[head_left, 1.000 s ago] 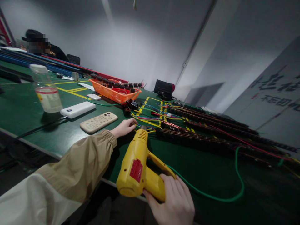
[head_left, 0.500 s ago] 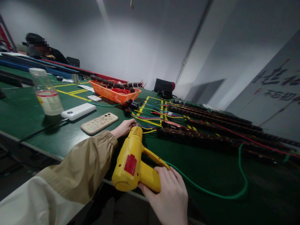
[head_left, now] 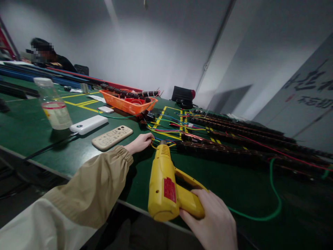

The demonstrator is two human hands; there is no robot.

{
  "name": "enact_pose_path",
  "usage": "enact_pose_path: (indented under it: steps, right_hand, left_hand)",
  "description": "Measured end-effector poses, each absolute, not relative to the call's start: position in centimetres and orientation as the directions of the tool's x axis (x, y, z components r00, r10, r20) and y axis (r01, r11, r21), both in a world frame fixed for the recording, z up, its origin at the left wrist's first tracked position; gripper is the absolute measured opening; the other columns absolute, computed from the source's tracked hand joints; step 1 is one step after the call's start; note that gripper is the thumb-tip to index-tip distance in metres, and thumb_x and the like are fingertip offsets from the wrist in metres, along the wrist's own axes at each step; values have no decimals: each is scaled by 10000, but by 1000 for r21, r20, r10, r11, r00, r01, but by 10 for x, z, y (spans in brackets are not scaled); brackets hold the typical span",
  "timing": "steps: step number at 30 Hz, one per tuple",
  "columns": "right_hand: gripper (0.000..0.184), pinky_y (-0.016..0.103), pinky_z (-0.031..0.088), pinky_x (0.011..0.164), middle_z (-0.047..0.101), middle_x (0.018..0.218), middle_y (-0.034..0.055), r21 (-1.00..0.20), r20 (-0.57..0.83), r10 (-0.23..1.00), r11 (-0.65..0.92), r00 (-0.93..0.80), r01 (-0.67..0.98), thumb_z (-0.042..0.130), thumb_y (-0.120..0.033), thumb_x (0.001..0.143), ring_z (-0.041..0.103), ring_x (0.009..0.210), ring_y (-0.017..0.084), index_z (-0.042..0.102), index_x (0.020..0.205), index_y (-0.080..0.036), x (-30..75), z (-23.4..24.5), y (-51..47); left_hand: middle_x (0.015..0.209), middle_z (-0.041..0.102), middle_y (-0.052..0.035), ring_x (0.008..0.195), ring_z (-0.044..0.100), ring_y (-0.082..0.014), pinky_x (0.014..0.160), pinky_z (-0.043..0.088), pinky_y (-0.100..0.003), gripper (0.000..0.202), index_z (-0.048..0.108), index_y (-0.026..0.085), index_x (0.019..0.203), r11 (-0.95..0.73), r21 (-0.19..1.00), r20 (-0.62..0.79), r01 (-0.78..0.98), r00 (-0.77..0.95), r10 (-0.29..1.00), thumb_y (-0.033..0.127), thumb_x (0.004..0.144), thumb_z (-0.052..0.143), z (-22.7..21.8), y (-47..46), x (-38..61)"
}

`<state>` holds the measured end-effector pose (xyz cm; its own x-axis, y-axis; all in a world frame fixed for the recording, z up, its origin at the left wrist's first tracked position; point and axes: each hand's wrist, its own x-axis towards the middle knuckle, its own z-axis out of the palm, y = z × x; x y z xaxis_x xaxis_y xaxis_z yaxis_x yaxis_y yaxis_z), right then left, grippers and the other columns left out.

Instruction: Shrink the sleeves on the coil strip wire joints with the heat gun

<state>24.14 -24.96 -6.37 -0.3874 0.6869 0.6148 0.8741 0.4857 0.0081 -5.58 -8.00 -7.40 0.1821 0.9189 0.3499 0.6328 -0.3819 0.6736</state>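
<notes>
My right hand (head_left: pixel 212 217) is wrapped round the handle of a yellow heat gun (head_left: pixel 162 184) with a red label. Its nozzle points away from me, toward the colored wires (head_left: pixel 171 143) that come out of a long dark bundle (head_left: pixel 208 151). My left hand (head_left: pixel 142 142) is closed in a pinch on the ends of these wires, just left of the nozzle. The fingertips are small here, and the exact wire ends between them are partly hidden. A green cable (head_left: pixel 260 218) lies curved on the table to the right of my right hand.
On the green table (head_left: pixel 125 191) a phone in a beige case (head_left: pixel 112 138), a white power bank (head_left: pixel 88 125) and a bottle (head_left: pixel 54 107) stand left. Behind is an orange basket (head_left: pixel 127 105) of dark parts. Several long dark bundles lie right. A person (head_left: pixel 62 62) sits far left.
The heat gun in my right hand has moved to the right, its nozzle now beside the wires. My left hand has shifted slightly right and is less covered by the gun.
</notes>
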Motion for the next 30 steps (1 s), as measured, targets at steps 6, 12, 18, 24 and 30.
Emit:
enact_pose_path:
  steps: [6,12,18,24,30]
  right_hand:
    - [420,352,447,678,659,799,-1,53,628,685,436,-370,898,695,-561,652,630,748,229,542,876,-241,253,-64,-253]
    - [431,336,451,681,661,799,0,107,627,663,447,-409,888,621,-614,715,636,725,206,537,904,-236,260,-66,-250]
    - [437,345,439,717,665,839,12,101,626,673,431,-394,896,546,-636,766,633,761,213,548,932,-233,265,-73,-249]
    - [478,365,412,793,663,885,37,53,627,693,418,-356,907,450,-668,820,617,830,229,559,948,-221,264,-78,-251]
    - [471,362,408,814,662,879,41,77,640,670,432,-377,898,474,-656,814,614,821,228,564,951,-214,265,-78,-250]
  left_hand:
    - [715,605,-9,658,559,-138,627,440,-239,201,569,153,853,-369,705,329,605,182,927,190,788,382,-74,-81,-56]
    - [719,614,-9,667,565,-139,632,437,-237,218,584,150,862,-388,683,355,618,184,917,168,784,382,-74,-80,-56]
    - [781,649,-31,729,591,-147,689,451,-245,248,605,143,845,-402,651,393,645,167,904,142,801,361,-73,-79,-56]
    - [789,653,-34,729,594,-148,675,455,-245,253,613,144,861,-423,638,417,643,174,892,150,824,364,-77,-76,-56]
    - [801,655,-39,742,601,-153,686,460,-253,267,613,149,883,-450,625,446,638,181,876,158,850,348,-83,-71,-57]
